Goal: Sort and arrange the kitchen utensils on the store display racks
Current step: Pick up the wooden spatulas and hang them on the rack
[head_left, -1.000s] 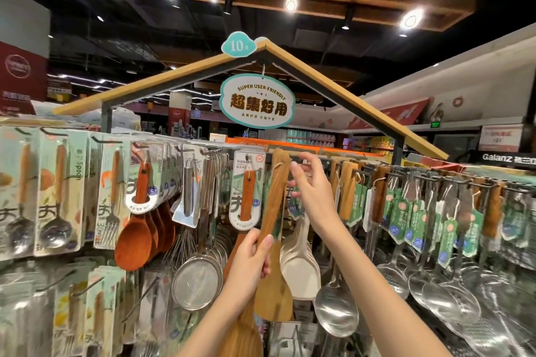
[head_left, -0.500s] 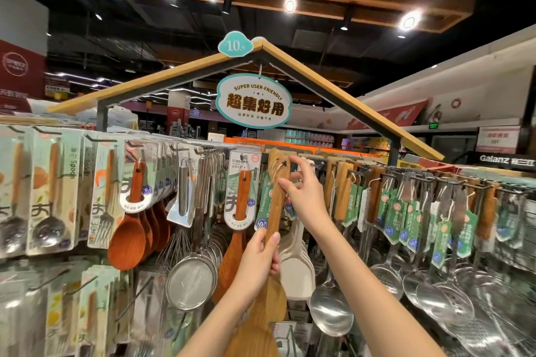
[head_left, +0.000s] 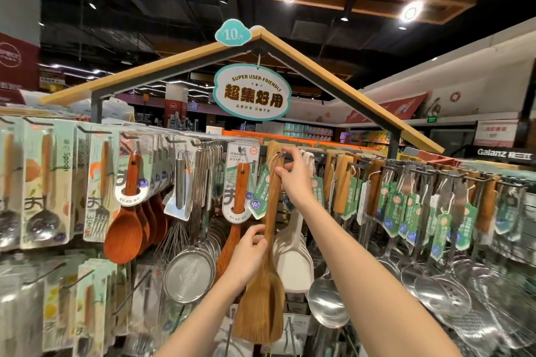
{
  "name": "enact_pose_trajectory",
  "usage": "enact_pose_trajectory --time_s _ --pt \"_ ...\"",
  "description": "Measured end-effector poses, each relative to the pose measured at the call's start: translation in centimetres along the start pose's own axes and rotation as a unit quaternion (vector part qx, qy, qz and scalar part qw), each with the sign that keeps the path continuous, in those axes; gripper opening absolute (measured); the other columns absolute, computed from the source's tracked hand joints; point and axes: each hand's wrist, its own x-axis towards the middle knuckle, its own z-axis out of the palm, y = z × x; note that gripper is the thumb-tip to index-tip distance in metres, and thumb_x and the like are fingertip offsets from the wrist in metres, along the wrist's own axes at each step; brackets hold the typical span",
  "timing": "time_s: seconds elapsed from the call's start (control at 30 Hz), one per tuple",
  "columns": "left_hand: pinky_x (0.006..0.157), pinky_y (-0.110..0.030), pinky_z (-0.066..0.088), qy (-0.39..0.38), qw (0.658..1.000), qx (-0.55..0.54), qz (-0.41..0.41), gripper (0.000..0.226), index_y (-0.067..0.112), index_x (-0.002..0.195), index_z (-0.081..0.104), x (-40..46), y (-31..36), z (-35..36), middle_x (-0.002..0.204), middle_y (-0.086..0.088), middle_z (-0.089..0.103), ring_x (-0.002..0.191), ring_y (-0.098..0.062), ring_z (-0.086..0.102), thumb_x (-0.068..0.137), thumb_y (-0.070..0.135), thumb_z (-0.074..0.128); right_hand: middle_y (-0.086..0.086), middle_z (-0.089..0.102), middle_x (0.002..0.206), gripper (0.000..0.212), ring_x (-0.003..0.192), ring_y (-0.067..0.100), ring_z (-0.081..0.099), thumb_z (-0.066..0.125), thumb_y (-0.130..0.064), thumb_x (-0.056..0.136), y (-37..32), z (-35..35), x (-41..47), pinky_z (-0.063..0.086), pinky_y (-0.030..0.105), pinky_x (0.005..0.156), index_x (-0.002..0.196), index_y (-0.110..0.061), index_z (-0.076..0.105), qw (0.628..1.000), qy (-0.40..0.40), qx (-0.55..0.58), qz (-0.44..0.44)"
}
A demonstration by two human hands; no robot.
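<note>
Left hand (head_left: 249, 252) gripping wooden spatula (head_left: 265, 293) mid-handle; right hand (head_left: 295, 180) pinching its top, hook hidden behind fingers

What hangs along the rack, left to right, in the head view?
Carded spoons → reddish wooden spoons → round mesh strainer → wooden spatula held by both hands → steel ladle → green-tagged steel utensils.

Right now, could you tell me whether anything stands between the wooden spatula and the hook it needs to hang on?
Nothing visible does: the wooden spatula has its top at the hook, held by the right hand and left hand.
</note>
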Motion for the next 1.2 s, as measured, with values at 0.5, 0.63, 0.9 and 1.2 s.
enact_pose_trajectory --time_s 0.5,0.63,0.9,1.2 --pt "0.087 -0.018 0.036 0.008 0.994 0.1 0.04 0.036 0.014 0.129 0.049 -1.5 -0.2 -1.0 0.117 -0.004 0.054 0.106 -0.011 0.052 0.094 0.015 0.047 0.002 0.05 0.121 0.057 0.095 0.02 0.056 0.05 -0.012 0.095 1.5 0.5 0.3 0.049 0.038 0.077 0.143 -0.035 0.029 0.993 -0.02 -0.113 -0.026" --pt "0.098 -0.025 0.037 -0.007 0.985 0.16 0.063 0.038 0.016 0.13 0.048 -2.4 -0.3 -1.2 0.126 -0.004 0.055 0.116 -0.014 0.05 0.092 0.021 0.052 0.004 0.037 0.146 0.054 0.132 0.022 0.039 0.054 -0.028 0.094 2.0 -0.6 -1.9 0.035 0.038 0.103 0.144 -0.023 0.032 0.987 -0.052 -0.149 -0.034" --pt "0.106 -0.035 0.034 -0.053 0.968 0.228 0.091 0.046 0.014 0.13 0.047 -6.6 -2.6 -1.3 0.132 -0.007 0.051 0.124 -0.021 0.045 0.09 0.034 0.056 -0.002 0.04 0.143 0.05 0.135 0.017 0.031 0.049 -0.042 0.094 5.9 -4.2 -13.0 0.034 0.039 0.103 0.14 -0.025 0.039 0.956 -0.114 -0.267 -0.05" --pt "0.105 -0.038 0.035 -0.155 0.943 0.284 0.075 0.051 0.019 0.134 0.042 -13.6 -8.4 3.4 0.139 -0.002 0.044 0.129 -0.021 0.038 0.09 0.041 0.055 0.001 0.041 0.143 0.057 0.133 0.017 0.033 0.051 -0.045 0.092 13.0 -9.2 -27.6 0.03 0.032 0.106 0.142 -0.02 0.037 0.915 -0.146 -0.373 0.051"
